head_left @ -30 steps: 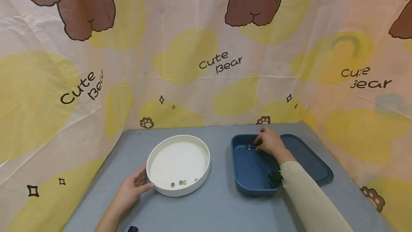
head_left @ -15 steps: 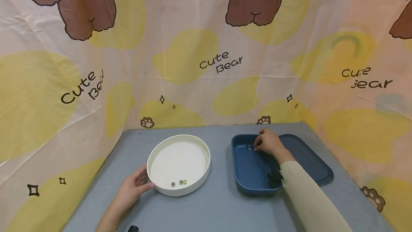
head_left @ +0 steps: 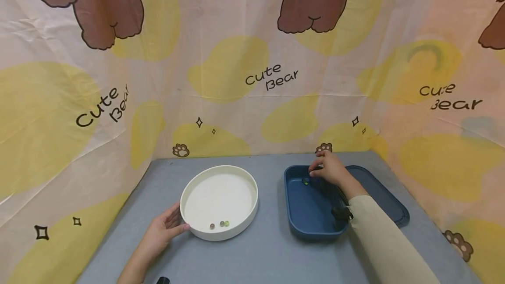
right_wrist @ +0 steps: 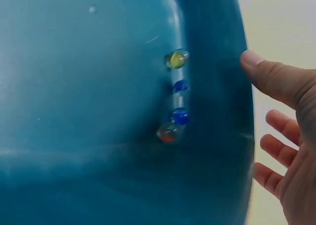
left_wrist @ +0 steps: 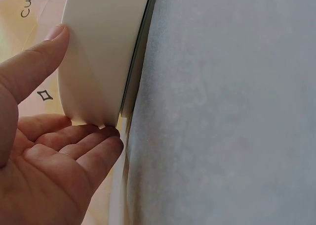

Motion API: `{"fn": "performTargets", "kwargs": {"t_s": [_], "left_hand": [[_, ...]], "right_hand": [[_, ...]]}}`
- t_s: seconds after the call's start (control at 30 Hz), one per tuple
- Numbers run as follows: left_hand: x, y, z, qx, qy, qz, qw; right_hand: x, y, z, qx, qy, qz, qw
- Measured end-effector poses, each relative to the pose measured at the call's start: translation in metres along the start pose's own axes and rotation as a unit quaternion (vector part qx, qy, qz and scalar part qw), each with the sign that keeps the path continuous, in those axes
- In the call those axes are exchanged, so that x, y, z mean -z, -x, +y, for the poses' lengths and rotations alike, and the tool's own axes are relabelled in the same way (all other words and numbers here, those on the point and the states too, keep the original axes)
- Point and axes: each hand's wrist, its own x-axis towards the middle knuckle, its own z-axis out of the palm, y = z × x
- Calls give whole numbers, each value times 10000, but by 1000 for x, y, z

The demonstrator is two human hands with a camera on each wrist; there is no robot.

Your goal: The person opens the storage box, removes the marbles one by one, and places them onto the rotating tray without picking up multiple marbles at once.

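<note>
My left hand point(head_left: 161, 229) holds the left side of a round white tray point(head_left: 218, 187). In the left wrist view its thumb is at the rim and its fingertips meet the outer wall. Near the tray's front wall lie a brownish marble point(head_left: 212, 226) and two greenish marbles point(head_left: 224, 223). Over the far side of a blue rectangular box point(head_left: 289, 205), my right hand point(head_left: 329, 170) has its fingers spread, with nothing between them. Several marbles line the box's inner edge in the right wrist view: a yellow one point(right_wrist: 177, 59), two blue ones point(right_wrist: 180, 116) and an orange-tinted one point(right_wrist: 168, 133).
A dark blue lid point(head_left: 380, 200) lies flat to the right of the box, partly behind the right forearm. A small black object point(head_left: 163, 280) shows at the bottom edge. A printed cloth point(head_left: 221, 69) hangs behind and beside the grey table point(head_left: 272, 257).
My right hand has risen slightly from beside the marbles toward the box's far rim. A marble at the white tray's right front has gone out of sight. The left hand stays put.
</note>
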Motion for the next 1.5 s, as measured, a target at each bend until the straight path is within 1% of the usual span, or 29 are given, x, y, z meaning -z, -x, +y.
{"fn": "performTargets", "kwargs": {"t_s": [0.1, 0.33, 0.53, 0.67, 0.8, 0.9, 1.03, 1.23, 1.37, 1.5], "left_hand": [[0, 0, 0, -33, 15, -16, 10000], [-2, -1, -2, 93, 11, 13, 10000], [-3, 0, -4, 14, 9, -56, 10000], [-3, 1, -3, 31, -19, -17, 10000], [-3, 2, -2, -24, 15, -24, 10000], [-2, 2, -2, -26, 26, -35, 10000], [-2, -1, -4, -8, 3, -34, 10000], [-2, -1, -3, -46, -10, -29, 10000], [-1, 0, -2, -82, -44, 0, 10000], [-1, -1, -3, -22, -101, 12, 9999]], "right_hand": [[5, -1, -6, 28, -85, 95, 9999], [11, -1, -23, 58, -374, 150, 9992], [11, -5, -40, 99, -723, 170, 9972], [8, -10, -53, 242, -972, 173, 9948], [5, -16, -67, 528, -1068, 193, 9927], [3, -20, -79, 658, -1172, 159, 9908], [0, -25, -95, 697, -1316, 94, 9888], [-4, -33, -120, 713, -1283, -43, 9892], [-10, -41, -136, 771, -1314, -71, 9883], [-19, -49, -152, 909, -1350, -54, 9867]]}}
